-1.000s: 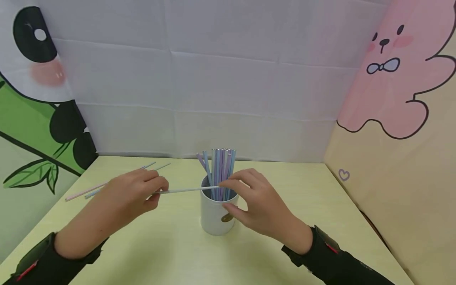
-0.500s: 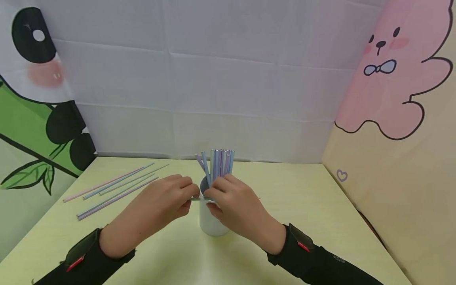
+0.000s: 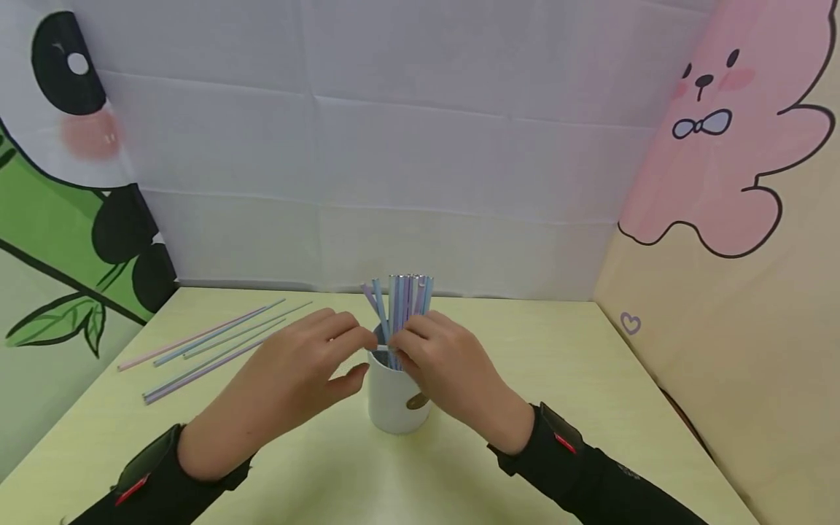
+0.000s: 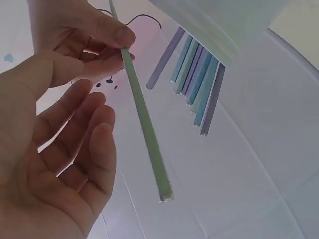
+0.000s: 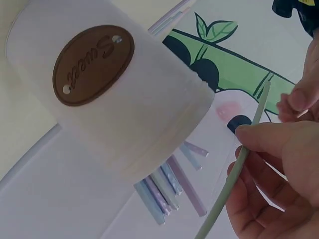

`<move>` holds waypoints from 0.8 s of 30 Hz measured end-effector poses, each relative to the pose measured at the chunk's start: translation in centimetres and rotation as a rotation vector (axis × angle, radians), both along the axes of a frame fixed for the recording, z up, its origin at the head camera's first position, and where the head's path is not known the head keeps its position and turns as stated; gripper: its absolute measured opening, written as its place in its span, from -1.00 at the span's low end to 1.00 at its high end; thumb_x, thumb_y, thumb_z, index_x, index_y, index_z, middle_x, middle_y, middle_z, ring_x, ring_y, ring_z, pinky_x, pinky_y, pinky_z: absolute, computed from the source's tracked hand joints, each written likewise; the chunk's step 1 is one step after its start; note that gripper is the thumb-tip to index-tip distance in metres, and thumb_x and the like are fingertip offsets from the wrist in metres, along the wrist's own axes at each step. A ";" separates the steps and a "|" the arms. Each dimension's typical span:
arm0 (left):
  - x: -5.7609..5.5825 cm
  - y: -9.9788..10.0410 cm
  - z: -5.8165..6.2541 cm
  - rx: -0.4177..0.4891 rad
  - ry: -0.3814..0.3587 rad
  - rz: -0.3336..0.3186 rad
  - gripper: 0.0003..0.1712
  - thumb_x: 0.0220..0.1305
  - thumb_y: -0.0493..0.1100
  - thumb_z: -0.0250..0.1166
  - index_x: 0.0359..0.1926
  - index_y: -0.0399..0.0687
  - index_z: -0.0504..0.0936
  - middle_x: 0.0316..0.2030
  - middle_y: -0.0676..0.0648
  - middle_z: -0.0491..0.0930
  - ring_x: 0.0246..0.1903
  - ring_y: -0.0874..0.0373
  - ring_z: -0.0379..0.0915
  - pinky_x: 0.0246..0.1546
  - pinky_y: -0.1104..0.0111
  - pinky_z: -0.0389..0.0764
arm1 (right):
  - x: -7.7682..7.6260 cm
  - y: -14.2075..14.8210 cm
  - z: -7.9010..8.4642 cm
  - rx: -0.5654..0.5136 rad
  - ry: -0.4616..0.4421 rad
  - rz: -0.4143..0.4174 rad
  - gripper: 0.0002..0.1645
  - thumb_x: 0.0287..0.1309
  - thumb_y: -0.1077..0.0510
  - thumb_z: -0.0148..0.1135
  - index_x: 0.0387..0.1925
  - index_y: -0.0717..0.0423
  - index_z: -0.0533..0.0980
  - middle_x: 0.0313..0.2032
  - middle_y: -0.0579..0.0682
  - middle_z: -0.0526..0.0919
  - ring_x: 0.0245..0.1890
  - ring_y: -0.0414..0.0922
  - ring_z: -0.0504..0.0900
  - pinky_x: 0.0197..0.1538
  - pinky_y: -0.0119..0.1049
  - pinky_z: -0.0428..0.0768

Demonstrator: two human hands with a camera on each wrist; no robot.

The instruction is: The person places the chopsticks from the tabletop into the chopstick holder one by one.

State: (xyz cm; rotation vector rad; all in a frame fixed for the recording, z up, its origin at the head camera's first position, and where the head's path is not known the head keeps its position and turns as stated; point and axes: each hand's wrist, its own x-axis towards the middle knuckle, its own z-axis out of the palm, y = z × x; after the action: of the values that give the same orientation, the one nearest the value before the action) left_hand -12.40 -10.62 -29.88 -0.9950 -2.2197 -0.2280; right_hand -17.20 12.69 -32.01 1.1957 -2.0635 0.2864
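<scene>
A pale green straw [image 4: 147,129] is pinched between the thumb and fingers of my right hand [image 3: 453,379], at the mouth of a white cup [image 3: 394,401]. In the head view only a short bit of it shows. My left hand [image 3: 295,386] is beside the straw's other end, thumb and fingers apart. In the left wrist view those fingers [image 4: 102,144] curve loosely, with the straw running past them. Several blue, purple and pale straws [image 3: 410,299] stand in the cup, some leaning left. A brown oval label [image 5: 94,64] reading "Sweet" is on the cup.
Several pink, blue, green and purple straws [image 3: 210,368] lie slanted on the left of the pale yellow table [image 3: 525,350]. A white cloth [image 3: 407,160] hangs behind, with cartoon-printed walls at both sides.
My left hand has moved right to the cup with the straw, then its fingers have parted from it. My right hand has moved left and now pinches the straw.
</scene>
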 end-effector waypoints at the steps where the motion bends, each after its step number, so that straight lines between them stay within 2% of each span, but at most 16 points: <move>1: 0.1 0.0 0.1 0.025 0.005 -0.016 -0.62 -0.04 -0.29 0.65 -0.19 0.03 0.72 -0.29 0.15 0.62 -0.31 0.24 0.47 -0.37 0.41 0.57 | -0.2 0.2 0.2 -0.022 -0.008 0.002 -0.82 0.13 0.29 0.60 -0.24 0.09 0.74 -0.31 -0.08 0.69 -0.35 -0.16 0.57 -0.28 -0.43 0.60; 3: 0.2 0.0 0.1 0.070 0.002 -0.048 -0.66 -0.02 -0.26 0.65 -0.24 0.05 0.70 -0.31 0.17 0.61 -0.32 0.27 0.50 -0.36 0.40 0.60 | -0.7 0.6 0.7 -0.075 -0.035 0.012 -0.82 0.13 0.32 0.59 -0.23 0.10 0.74 -0.33 -0.07 0.68 -0.35 -0.15 0.58 -0.27 -0.41 0.61; 6: 0.2 -0.1 -0.3 0.115 -0.034 -0.071 -0.67 -0.01 -0.23 0.66 -0.29 0.07 0.67 -0.35 0.19 0.61 -0.34 0.33 0.53 -0.33 0.41 0.64 | -1.4 1.0 1.5 -0.186 -0.121 0.064 -0.81 0.14 0.34 0.58 -0.21 0.15 0.74 -0.33 -0.05 0.67 -0.33 -0.17 0.62 -0.25 -0.39 0.66; 9: 0.0 -0.1 -1.2 0.153 -0.092 -0.043 -0.64 -0.01 -0.23 0.67 -0.30 0.08 0.63 -0.38 0.21 0.58 -0.35 0.35 0.53 -0.31 0.41 0.66 | -1.8 1.2 2.2 -0.310 -0.234 0.133 -0.82 0.18 0.34 0.55 -0.18 0.18 0.73 -0.32 -0.03 0.70 -0.34 -0.19 0.67 -0.25 -0.38 0.71; 12: -0.6 -0.1 -2.6 0.210 -0.183 0.025 -0.61 0.02 -0.19 0.69 -0.25 0.07 0.62 -0.36 0.20 0.58 -0.33 0.32 0.53 -0.30 0.39 0.66 | -2.2 1.4 2.7 -0.436 -0.338 0.167 -0.81 0.22 0.29 0.54 -0.13 0.17 0.73 -0.28 -0.03 0.73 -0.34 -0.21 0.70 -0.23 -0.36 0.73; 15: -1.8 0.1 -4.3 0.293 -0.330 0.101 -0.50 0.06 -0.12 0.69 -0.07 -0.01 0.58 -0.26 0.12 0.63 -0.25 0.24 0.59 -0.22 0.33 0.70 | -2.6 1.6 2.9 -0.556 -0.433 0.157 -0.78 0.25 0.25 0.53 -0.08 0.13 0.73 -0.23 -0.05 0.75 -0.30 -0.22 0.72 -0.19 -0.31 0.75; 18: -3.1 0.3 -5.9 0.390 -0.514 0.147 -0.25 0.09 -0.01 0.69 0.19 -0.12 0.49 -0.02 -0.04 0.65 -0.06 0.08 0.63 -0.05 0.18 0.72 | -3.0 1.6 3.1 -0.661 -0.527 0.148 -0.78 0.28 0.25 0.51 -0.05 0.13 0.71 -0.21 -0.05 0.75 -0.24 -0.19 0.73 -0.13 -0.27 0.76; 21: -4.4 0.5 -7.7 0.491 -0.688 0.127 0.07 0.07 0.09 0.70 0.44 -0.21 0.32 0.28 -0.20 0.52 0.19 -0.12 0.56 0.17 0.00 0.64 | -3.4 1.7 3.0 -0.732 -0.600 0.146 -0.78 0.32 0.24 0.47 -0.03 0.15 0.69 -0.22 -0.02 0.74 -0.23 -0.15 0.72 -0.10 -0.28 0.76; 24: -5.7 0.8 -9.3 0.575 -0.807 0.080 0.33 0.01 0.14 0.72 0.59 -0.22 0.11 0.47 -0.28 0.35 0.38 -0.24 0.40 0.33 -0.11 0.51 | -3.8 1.7 2.8 -0.779 -0.639 0.154 -0.78 0.35 0.23 0.45 -0.02 0.17 0.67 -0.23 0.01 0.73 -0.26 -0.12 0.72 -0.10 -0.30 0.76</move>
State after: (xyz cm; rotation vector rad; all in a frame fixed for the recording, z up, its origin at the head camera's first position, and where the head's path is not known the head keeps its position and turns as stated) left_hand -18.10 -9.83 -39.23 -0.5249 -2.6133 -1.3401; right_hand -21.01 14.35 -29.21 0.8107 -2.0137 1.5484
